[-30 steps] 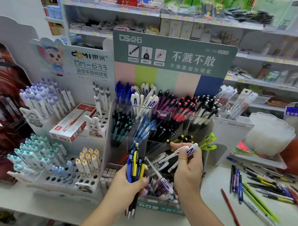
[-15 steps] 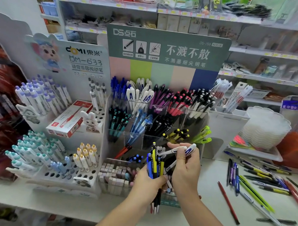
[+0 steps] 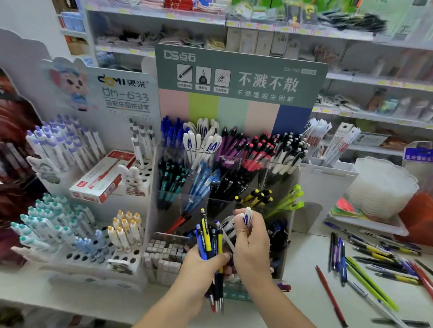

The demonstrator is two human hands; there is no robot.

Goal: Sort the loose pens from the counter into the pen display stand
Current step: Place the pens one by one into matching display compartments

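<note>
— White plastic with blue print: that is what my right hand [image 3: 250, 241] is pinching, a small clutch of white pens [image 3: 245, 217] raised upright in curled fingers just in front of the pen display stand [image 3: 240, 96].

— Has that changed?

— Yes. A second ago those pens were lying slanted across my fingertips; now I am turning them cap-up and the hand is sitting nearer the stand's lower compartments. I am reading that as lining them up for a slot, probably the white-and-blue group [image 3: 204, 141] in the stand's top row, though that is my judgement only.

— And the other hand?

— My left hand [image 3: 202, 266] is gripping a bundle of blue and yellow pens [image 3: 209, 239], tips pointing down, touching the right hand and close before the stand's bottom tier. It has been drifting rightward along the stand's front.

— How much is remaining?

— Plenty. The loose pens [image 3: 379, 258] are lying scattered on the counter [image 3: 302, 265] to the right of the stand, well apart from both hands: a red one, green ones, several dark blue. So I am judging the sorting as partway through, with both handfuls not yet placed.
</note>
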